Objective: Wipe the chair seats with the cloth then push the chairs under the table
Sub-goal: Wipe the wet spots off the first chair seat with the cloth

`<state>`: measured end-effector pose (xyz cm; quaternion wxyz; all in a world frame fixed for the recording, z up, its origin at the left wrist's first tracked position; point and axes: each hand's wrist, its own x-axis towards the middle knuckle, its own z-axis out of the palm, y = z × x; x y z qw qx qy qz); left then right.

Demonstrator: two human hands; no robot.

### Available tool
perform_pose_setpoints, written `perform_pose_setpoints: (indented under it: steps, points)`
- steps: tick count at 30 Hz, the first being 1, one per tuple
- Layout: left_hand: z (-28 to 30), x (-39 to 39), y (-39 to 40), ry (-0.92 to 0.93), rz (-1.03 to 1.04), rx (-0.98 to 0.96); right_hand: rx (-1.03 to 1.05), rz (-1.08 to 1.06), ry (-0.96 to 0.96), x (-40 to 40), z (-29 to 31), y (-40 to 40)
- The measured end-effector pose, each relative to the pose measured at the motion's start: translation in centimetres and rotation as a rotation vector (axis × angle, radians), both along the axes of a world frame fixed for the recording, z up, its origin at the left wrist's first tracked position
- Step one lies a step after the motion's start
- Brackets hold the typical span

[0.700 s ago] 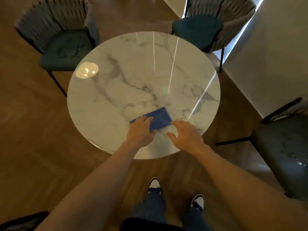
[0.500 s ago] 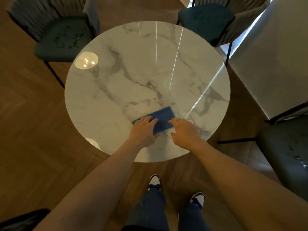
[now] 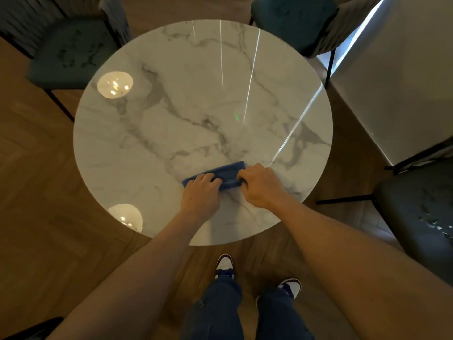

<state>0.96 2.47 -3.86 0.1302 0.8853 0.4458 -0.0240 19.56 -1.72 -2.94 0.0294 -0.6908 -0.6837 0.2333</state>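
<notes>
A folded blue cloth (image 3: 226, 173) lies on the round white marble table (image 3: 171, 114), near its front edge. My left hand (image 3: 199, 192) grips the cloth's left end with curled fingers. My right hand (image 3: 261, 185) grips its right end, fingers curled over the cloth's near edge. Three dark chairs stand around the table, pulled out from it: one at the far left (image 3: 71, 50), one at the far right (image 3: 296, 20), and one at the right edge (image 3: 421, 217). The left and right seats show pale specks or smears.
A pale wall or cabinet face (image 3: 397, 77) stands close behind the table's right side. The floor is brown wood in a herringbone pattern (image 3: 36, 192). My legs and shoes (image 3: 224, 266) are just in front of the table. A dark object (image 3: 31, 327) shows at the bottom left corner.
Both hands went from resting on and reaching for the cloth to gripping its two ends. The cloth now looks narrower and bunched. The view has moved closer to the table.
</notes>
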Motion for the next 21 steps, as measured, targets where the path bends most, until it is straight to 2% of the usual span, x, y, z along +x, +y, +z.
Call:
perform_pose_setpoints:
  steps: [5, 10, 13, 15, 17, 21]
  points:
    - [1.9, 2.7, -1.2, -0.055, 0.027, -0.203, -0.061, -0.141, 0.316, 1.2, 2.4, -0.6]
    - [3.7, 7.3, -3.5, -0.399, 0.124, -0.624, -0.057, -0.318, 0.494, 4.7, 4.4, -2.9]
    - [5.0, 10.4, -5.2, -0.562, 0.161, -0.777, -0.011, -0.498, 0.622, 7.9, 4.9, -5.6]
    - [5.6, 12.4, -6.4, -0.637, 0.202, -0.868, -0.027, -0.643, 0.796, 10.0, 5.0, -8.1]
    - [5.8, 14.5, -7.6, -0.642, 0.218, -0.959, -0.080, -0.782, 0.956, 11.8, 4.7, -11.0]
    - [5.3, 19.2, -10.2, -0.452, 0.112, -0.992, -0.018, -1.003, 1.109, 14.2, 4.0, -16.8]
